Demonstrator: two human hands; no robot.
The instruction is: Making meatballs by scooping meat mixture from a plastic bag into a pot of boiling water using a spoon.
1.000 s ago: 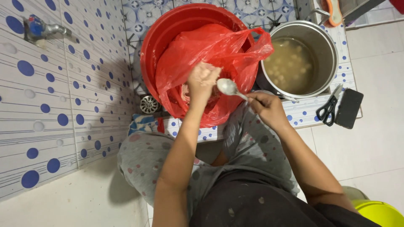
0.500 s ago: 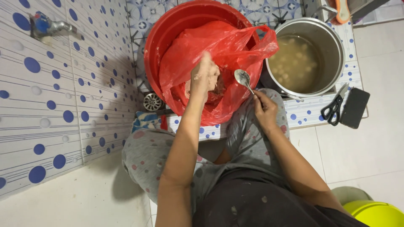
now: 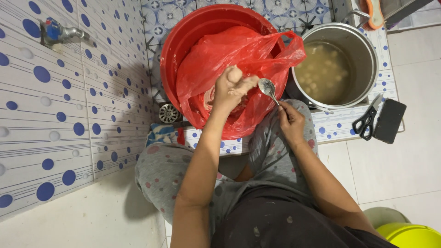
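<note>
My left hand (image 3: 233, 87) is closed in a fist around a lump of pale paste, which bulges out at the top of the fist, over a red plastic bag (image 3: 229, 55). The bag lies open inside a big red basin (image 3: 183, 41). My right hand (image 3: 291, 120) grips the handle of a metal spoon (image 3: 267, 87), whose bowl is right beside the left fist. To the right stands a steel pot (image 3: 363, 59) holding cloudy liquid with several pale balls floating in it.
Black scissors (image 3: 366, 122) and a black flat case (image 3: 389, 120) lie on the tiled ledge right of the pot. A floor drain (image 3: 168, 113) sits left of the basin, a tap (image 3: 57, 33) on the dotted tile wall. A yellow bucket (image 3: 411, 235) is at bottom right.
The left hand has closed into a fist squeezing paste upward. The spoon has moved in close to the fist.
</note>
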